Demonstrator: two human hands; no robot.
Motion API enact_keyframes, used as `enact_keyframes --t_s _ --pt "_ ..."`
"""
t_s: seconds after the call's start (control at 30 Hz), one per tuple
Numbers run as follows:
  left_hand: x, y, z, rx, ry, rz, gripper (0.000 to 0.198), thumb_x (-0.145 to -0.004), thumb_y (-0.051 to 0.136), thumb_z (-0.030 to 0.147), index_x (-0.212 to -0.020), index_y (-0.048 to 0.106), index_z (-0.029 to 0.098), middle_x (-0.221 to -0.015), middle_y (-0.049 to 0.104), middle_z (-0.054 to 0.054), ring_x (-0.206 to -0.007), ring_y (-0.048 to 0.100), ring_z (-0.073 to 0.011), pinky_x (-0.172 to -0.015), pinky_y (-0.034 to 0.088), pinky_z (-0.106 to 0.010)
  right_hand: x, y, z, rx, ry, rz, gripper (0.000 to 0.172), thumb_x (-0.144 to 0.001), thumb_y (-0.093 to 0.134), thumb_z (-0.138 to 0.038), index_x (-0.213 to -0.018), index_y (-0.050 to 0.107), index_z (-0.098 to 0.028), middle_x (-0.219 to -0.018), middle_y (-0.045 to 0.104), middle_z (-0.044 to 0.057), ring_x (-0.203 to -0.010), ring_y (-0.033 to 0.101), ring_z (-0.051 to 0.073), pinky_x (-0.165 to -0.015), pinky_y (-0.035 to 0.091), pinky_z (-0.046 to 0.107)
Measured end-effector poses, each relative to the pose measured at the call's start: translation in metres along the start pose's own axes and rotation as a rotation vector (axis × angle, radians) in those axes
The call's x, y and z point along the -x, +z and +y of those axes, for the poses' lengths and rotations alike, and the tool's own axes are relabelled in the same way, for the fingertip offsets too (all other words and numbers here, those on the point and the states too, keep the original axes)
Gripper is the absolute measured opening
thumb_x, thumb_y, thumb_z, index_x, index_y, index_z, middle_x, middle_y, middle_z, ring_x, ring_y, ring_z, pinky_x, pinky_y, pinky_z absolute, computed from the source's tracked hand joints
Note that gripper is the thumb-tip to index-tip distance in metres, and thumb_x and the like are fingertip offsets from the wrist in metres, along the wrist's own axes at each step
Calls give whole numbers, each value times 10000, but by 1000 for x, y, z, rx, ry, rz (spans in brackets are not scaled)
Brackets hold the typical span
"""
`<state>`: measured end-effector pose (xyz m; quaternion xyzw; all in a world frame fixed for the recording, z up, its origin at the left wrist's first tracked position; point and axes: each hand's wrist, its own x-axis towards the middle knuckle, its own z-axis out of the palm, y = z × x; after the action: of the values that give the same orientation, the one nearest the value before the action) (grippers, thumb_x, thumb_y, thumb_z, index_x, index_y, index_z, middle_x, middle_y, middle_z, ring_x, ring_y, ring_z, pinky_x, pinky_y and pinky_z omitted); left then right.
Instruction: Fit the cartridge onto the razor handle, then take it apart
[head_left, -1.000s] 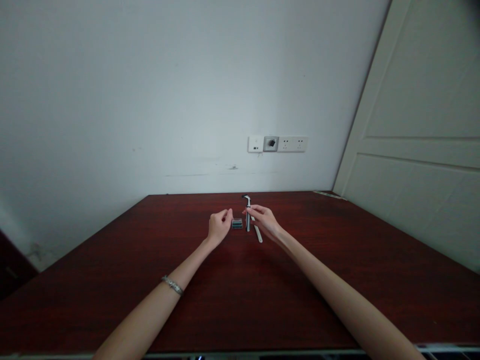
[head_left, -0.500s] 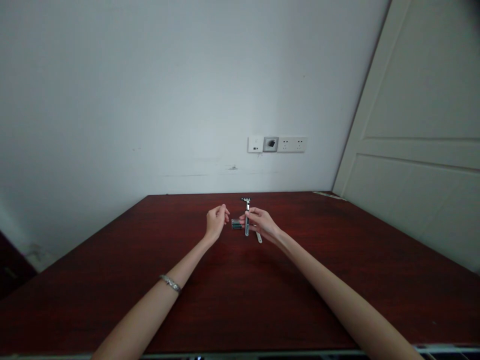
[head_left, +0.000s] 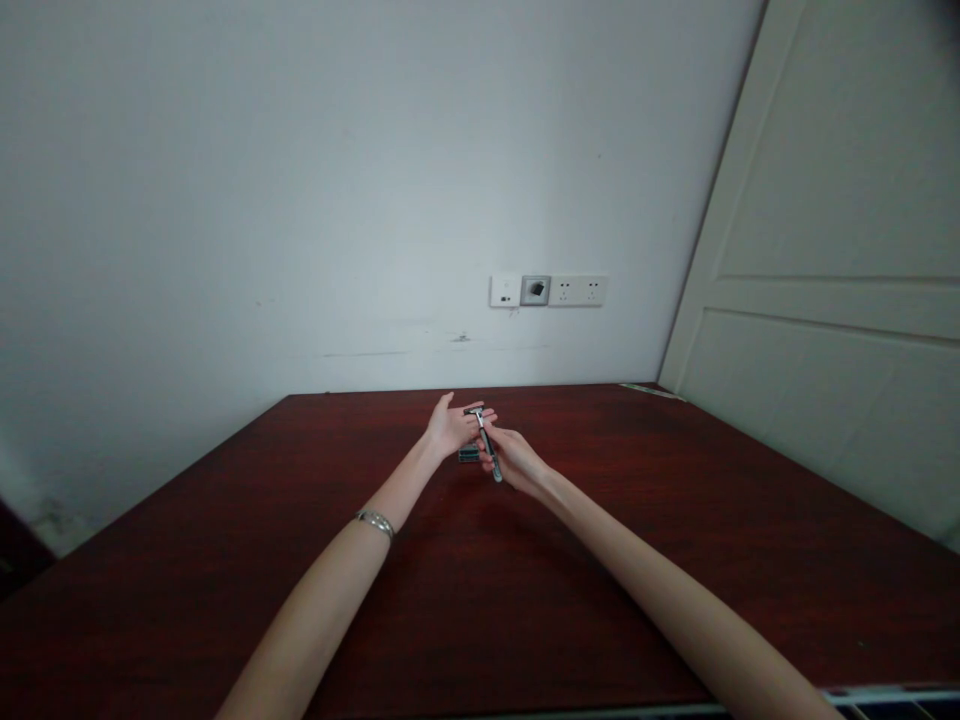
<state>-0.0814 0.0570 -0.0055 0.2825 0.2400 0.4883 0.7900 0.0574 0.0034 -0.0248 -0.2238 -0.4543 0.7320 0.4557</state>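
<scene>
My right hand (head_left: pixel 520 462) is closed on the handle of a razor (head_left: pixel 489 446) with a dark and silver T shape. The razor's head points up and to the left. My left hand (head_left: pixel 451 428) is open, palm up with fingers stretched out, and lies behind the razor head. Whether the head touches the palm I cannot tell. Just below my left fingers a small dark case (head_left: pixel 468 454) rests on the table, partly hidden by my hands.
The dark red wooden table (head_left: pixel 450 600) reaches back to a white wall (head_left: pixel 300 200) with sockets (head_left: pixel 577 291). A white panelled door (head_left: pixel 840 330) stands at the right. A silver bracelet (head_left: pixel 376 523) is on my left wrist.
My left hand has opened, turned palm up and moved right to the razor head. The razor has tilted to the left. A pale strip below my right hand is now hidden.
</scene>
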Motion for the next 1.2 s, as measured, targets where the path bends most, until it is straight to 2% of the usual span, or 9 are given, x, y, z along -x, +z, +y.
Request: enact_keyframes --t_s 0.17,0.3,0.43,0.6,0.8,0.97,1.2 --pt "-7 -2 -10 17 -8 -74 662 -836 270 508 -1220 377 -21 -1195 470 -303 -1044 548 -325 -799 470 -414 5 7 0 -3 167 72 398 -779 482 -549 -721 493 -155 -504 428 -59 -370 312 39 -353 219 164" --pt "-8 -2 -16 79 -40 -48 705 -840 217 515 -1285 299 -26 -1218 458 -297 -1071 535 -320 -815 470 -418 7 9 4 10 256 82 463 -799 386 -604 -686 468 -162 -439 353 -80 -343 267 42 -342 194 161" --pt "-10 -7 -17 106 -48 -47 729 -839 207 513 -1307 257 -44 -1235 433 -313 -1059 544 -322 -819 471 -421 9 12 8 41 252 95 455 -780 426 -599 -678 475 -159 -422 307 -95 -341 248 37 -341 199 154" --pt "-11 -7 -18 105 -38 -40 707 -848 190 478 -1296 274 -62 -1216 448 -316 -1064 540 -319 -814 476 -406 9 16 11 76 193 179 433 -734 504 -583 -636 435 -167 -408 267 -111 -330 215 22 -325 160 139" --pt "-8 -1 -20 107 -40 8 735 -839 127 527 -1274 333 -29 -1183 491 -294 -1062 538 -331 -783 479 -432 9 18 11 157 128 284 439 -727 509 -577 -595 371 -182 -384 237 -121 -304 167 7 -303 103 130" --pt "-3 6 -21 115 -2 34 721 -845 133 520 -1217 400 -37 -1144 516 -306 -1029 559 -332 -769 480 -424 10 21 12 211 145 304 446 -748 480 -580 -583 361 -183 -377 233 -120 -299 165 5 -295 113 128" --pt "2 13 -23 143 -1 50 723 -847 159 506 -1211 393 -73 -1116 522 -326 -1025 557 -349 -749 495 -426 8 19 16 274 123 335 453 -748 476 -583 -565 355 -187 -371 242 -114 -292 182 9 -286 123 130"
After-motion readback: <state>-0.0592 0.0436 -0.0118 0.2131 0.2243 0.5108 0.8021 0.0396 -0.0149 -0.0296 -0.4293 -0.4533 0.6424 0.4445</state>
